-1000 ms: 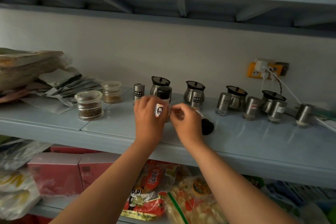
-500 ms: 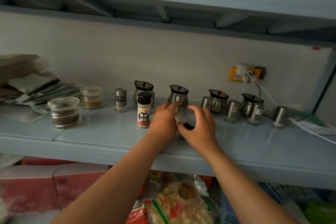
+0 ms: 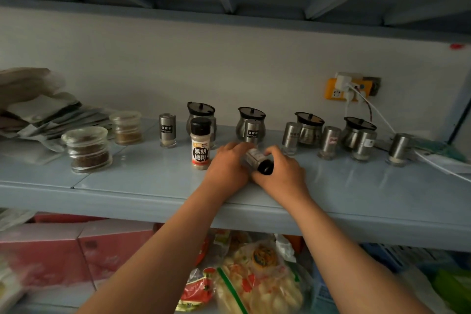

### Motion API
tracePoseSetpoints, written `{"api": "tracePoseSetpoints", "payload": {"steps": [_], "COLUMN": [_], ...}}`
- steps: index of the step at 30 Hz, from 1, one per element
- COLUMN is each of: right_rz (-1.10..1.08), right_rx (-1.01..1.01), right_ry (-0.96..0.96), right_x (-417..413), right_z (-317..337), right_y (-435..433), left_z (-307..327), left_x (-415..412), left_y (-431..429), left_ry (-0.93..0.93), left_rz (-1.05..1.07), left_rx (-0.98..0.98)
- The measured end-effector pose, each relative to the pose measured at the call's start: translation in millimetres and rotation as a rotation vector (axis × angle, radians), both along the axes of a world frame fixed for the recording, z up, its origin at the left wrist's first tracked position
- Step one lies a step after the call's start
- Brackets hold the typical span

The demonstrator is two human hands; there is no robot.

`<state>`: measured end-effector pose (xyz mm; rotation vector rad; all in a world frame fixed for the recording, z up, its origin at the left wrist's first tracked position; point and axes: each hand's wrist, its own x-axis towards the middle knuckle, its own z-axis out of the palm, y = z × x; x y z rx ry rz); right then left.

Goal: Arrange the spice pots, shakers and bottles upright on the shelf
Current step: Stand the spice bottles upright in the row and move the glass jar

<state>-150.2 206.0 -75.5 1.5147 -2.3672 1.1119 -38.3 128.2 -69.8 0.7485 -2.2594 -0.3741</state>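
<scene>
The fingers (image 3: 235, 146) of the left hand (image 3: 226, 168) curl over the far end of a small glass bottle with a black cap (image 3: 254, 158). The fingers (image 3: 274, 151) of the right hand (image 3: 283, 173) curl round it from the other side, near the cap. Both hands pinch the bottle between them. The bottle is not upright. It leans on its side, with the black cap pointing down and toward the person. It is low over the front part of the pale blue shelf (image 3: 153, 176), near the middle. I cannot tell if it touches the shelf.

Just left of the left hand stands a white pepper bottle with a black cap (image 3: 200, 145). It is upright. Left of it, a bit further back, stands a small shiny steel shaker (image 3: 167, 130). Along the wall stand four round steel pots with black lids (image 3: 251, 116), all upright. More steel shakers (image 3: 329, 140) stand in front of the pots, out to the right. They are upright too.

At the left end of the shelf are two squat glass jars (image 3: 88, 149) with brown spice inside. Behind them is a pile of flat bags (image 3: 38, 109). On the wall is a yellow socket (image 3: 334, 89) with a white cable (image 3: 377, 115). On the shelf below lie red boxes (image 3: 76, 250) and bags of snacks (image 3: 254, 285).
</scene>
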Motion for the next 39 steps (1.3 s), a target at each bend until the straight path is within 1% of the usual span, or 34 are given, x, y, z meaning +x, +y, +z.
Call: {"api": "tracePoseSetpoints", "payload": {"steps": [3,8,13,15,17,20,22,27,32,35,39], "right_rz": [0.026,0.085,0.127,0.158,0.182,0.208,0.221,0.31,0.322,0.327,0.297], "right_rx": [-0.144,-0.308,-0.449,-0.52,-0.582,-0.665,-0.674,-0.572,-0.514,-0.511,-0.501], "right_ry": [-0.085,-0.136,-0.165,-0.187,-0.186,-0.196,-0.174,-0.093,-0.073,-0.138,-0.309], "right_x": [-2.2,1.6,6.5,7.5,7.9,7.2,5.5,6.5,9.7,8.4,3.6], "right_z": [-0.2,6.0,9.8,10.5,10.3,8.8,7.7,9.0,10.1,8.8,8.9], "right_y": [0.6,5.9,11.5,13.1,13.9,13.7,12.5,12.7,13.6,10.4,8.4], "left_z": [-2.8,-4.5,-4.7,-4.3,-2.3,1.5,3.0,2.7,5.2,7.5,9.3], "left_x": [-4.1,-3.6,-3.2,-3.1,-2.3,-0.5,0.9,0.9,1.2,1.4,1.9], "left_y": [-3.5,-7.2,-8.8,-8.4,-5.7,-1.0,0.7,-0.6,3.5,5.5,8.2], "left_ry": [-0.002,0.032,0.154,0.176,0.199,0.256,0.314,0.403,0.482,0.505,0.526], "left_rz": [-0.02,-0.05,-0.104,-0.122,-0.158,-0.178,-0.169,-0.163,-0.221,-0.298,-0.416], "left_rx": [0.008,0.026,-0.016,-0.025,-0.005,0.097,0.174,0.261,0.436,0.502,0.669]}}
